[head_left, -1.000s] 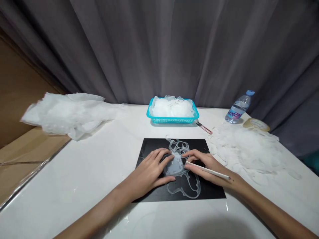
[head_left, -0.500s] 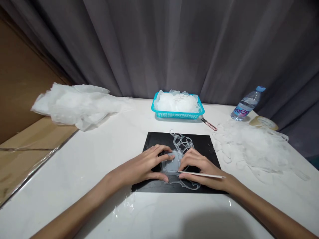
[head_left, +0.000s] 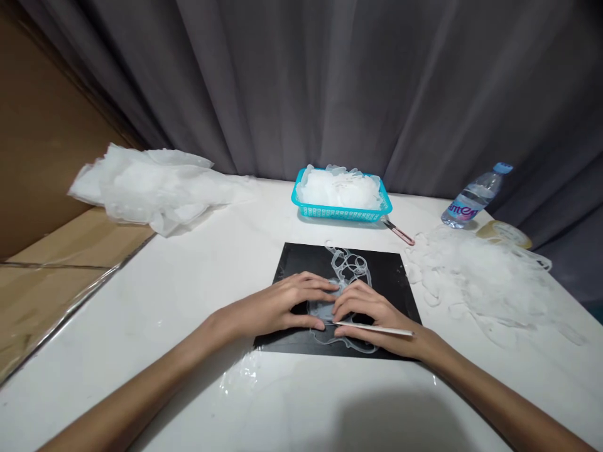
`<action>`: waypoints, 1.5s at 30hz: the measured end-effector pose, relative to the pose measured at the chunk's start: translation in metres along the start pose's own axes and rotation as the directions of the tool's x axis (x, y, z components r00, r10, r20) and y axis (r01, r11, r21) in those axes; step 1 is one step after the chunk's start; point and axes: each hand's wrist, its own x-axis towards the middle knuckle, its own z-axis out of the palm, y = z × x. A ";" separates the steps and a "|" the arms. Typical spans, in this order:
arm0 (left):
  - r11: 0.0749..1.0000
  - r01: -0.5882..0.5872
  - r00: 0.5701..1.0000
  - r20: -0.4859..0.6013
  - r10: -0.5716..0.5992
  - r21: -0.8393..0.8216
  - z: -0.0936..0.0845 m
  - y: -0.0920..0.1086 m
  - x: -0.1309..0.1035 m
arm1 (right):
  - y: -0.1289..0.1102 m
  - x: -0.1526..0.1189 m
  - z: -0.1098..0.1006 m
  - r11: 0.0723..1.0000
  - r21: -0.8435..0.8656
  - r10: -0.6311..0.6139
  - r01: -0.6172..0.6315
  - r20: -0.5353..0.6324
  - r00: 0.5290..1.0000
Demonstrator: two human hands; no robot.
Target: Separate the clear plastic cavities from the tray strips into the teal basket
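Observation:
A translucent, milky sheet piece (head_left: 323, 310) lies on a black mat (head_left: 389, 279), with thin curly strips (head_left: 351, 265) beyond it and more looping out below. My left hand (head_left: 292, 303) rests on the piece's left side, fingers apart, thumb near its lower edge. My right hand (head_left: 372, 314) is pinched round a thin white stick-like tool (head_left: 381, 328), whose tip points left at the piece's lower edge. The fingers hide much of the piece.
Behind the mat stands a blue basket (head_left: 342, 214) of white translucent pieces. Pink-handled snips (head_left: 400, 233) lie beside it. At right are a water bottle (head_left: 473, 199), a tape roll (head_left: 506, 234) and a heap of scraps (head_left: 499, 276). White plastic bags (head_left: 155, 188) lie back left.
The fingers of my left hand have come closer to my right hand and cover more of the piece. The camera view has shifted slightly. The thin tool stays in my right hand.

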 end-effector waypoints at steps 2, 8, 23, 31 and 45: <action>0.999 0.007 1.000 0.003 -0.007 -0.033 -0.001 -0.002 0.000 | 0.000 -0.001 0.000 1.000 -0.018 -0.007 0.007 -0.002 1.000; 0.999 0.015 0.999 -0.031 -0.016 -0.035 0.003 -0.004 0.002 | -0.004 -0.002 0.001 0.998 -0.065 -0.021 0.022 0.014 1.000; 1.000 0.029 0.999 -0.036 -0.029 0.001 0.006 -0.001 -0.003 | 0.001 -0.008 0.002 0.911 -0.349 -0.231 0.217 0.002 0.973; 0.999 0.052 0.996 -0.071 -0.051 0.008 0.005 -0.004 -0.003 | 0.012 -0.003 0.024 0.703 -0.655 -0.373 0.279 -0.005 0.928; 0.996 0.079 0.996 -0.045 -0.077 0.043 0.006 -0.004 -0.003 | 0.005 -0.009 0.017 0.702 -0.669 -0.321 0.243 0.007 0.947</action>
